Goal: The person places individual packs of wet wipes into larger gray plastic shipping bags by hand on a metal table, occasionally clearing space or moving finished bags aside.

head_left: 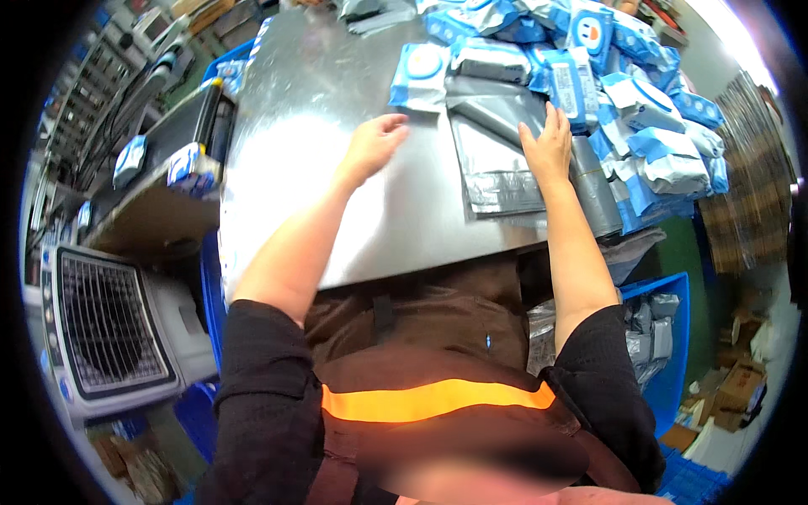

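My left hand (376, 150) is over the bare metal tabletop (337, 97), its fingers loosely bent and apart, with nothing in them. To its right, my right hand (549, 150) is spread, thumb away from the fingers, at the right side of a stack of flat grey plastic bags (501, 181). Whether its fingertips press on the bags I cannot tell. Just beyond the stack lie a blue and white wipes pack (420, 74) and another wipes pack (491, 61) on its side. A rolled grey plastic bag (594, 187) is beside my right wrist.
Many blue and white packs (652, 105) are heaped at the right and far right. A conveyor (156, 160) with a few packs runs at the left, above a grey air cooler (114, 324). A blue bin (673, 337) holding grey packages stands by my right elbow.
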Demonstrator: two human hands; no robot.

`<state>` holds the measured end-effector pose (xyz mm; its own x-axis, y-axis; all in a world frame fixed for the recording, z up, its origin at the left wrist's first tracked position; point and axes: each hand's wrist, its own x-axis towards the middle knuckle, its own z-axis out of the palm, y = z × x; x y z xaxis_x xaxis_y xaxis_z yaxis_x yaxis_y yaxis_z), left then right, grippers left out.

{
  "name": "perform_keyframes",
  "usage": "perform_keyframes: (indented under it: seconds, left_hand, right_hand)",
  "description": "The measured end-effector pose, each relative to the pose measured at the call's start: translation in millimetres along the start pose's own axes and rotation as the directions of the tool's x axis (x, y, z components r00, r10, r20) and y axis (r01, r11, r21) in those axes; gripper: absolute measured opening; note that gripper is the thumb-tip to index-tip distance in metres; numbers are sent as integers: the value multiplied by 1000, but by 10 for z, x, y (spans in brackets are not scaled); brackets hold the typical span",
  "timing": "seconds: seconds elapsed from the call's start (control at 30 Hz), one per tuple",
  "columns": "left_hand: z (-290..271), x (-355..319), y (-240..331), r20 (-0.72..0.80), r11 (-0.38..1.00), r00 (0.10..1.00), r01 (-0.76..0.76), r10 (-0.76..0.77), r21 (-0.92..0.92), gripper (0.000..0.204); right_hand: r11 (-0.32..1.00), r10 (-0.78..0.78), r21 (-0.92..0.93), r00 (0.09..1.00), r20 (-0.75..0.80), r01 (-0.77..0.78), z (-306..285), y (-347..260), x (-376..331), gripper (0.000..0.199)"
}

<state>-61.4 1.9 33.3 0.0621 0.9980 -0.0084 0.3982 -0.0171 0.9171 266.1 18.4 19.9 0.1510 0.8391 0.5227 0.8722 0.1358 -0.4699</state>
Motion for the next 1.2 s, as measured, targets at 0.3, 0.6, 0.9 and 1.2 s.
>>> perform_keyframes:
  seconds: [0.3,0.6,0.9,1.2]
  left_hand:
    - [866,938,201,70,834,843,-538,533,124,60]
    - [1161,764,190,471,871,818,-456,329,184,62]
    - [960,685,150,373,898,846,-435,380,72,41]
    - [1142,351,46,430,724,757,-630,492,282,48]
  right_hand:
    - [927,371,-133,808,458,-351,74,36,415,109]
    - [915,354,-36,759,547,-401,-657,256,-83,26]
    - [738,622,-489,749,228,-464,349,316,737,54]
    - [753,464,-655,754,465,-59,45,-150,627,54]
